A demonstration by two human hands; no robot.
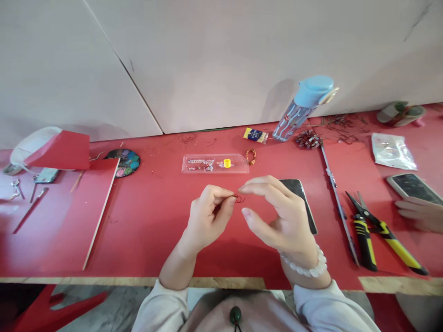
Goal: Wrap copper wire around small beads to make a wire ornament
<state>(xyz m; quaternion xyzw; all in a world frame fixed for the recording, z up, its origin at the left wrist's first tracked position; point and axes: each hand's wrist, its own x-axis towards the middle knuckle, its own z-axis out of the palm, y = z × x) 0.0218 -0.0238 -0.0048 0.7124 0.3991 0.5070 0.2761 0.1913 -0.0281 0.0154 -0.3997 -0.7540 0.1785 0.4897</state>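
My left hand [211, 214] pinches a thin dark-red cord [238, 198] between thumb and forefinger, and a small loop of it sticks out to the right. Close by, my right hand [282, 210] is open, its thumb and fingers apart near the cord's end, with nothing seen between them. A white bead bracelet circles my right wrist. Beyond both hands lies a clear plastic tray [238, 169] with small pale beads [200, 162] and a yellow cap [227, 163] in it. A coiled golden-brown ring [251, 156] rests at the tray's right end.
A phone [299, 198] lies partly behind my right hand. Farther right are yellow-black pliers [367, 226], a long thin strip [337, 198] and another person's hand [424, 213] by a second phone [417, 186]. A blue-lidded bottle [301, 108] stands behind. A red board [79, 216] lies left.
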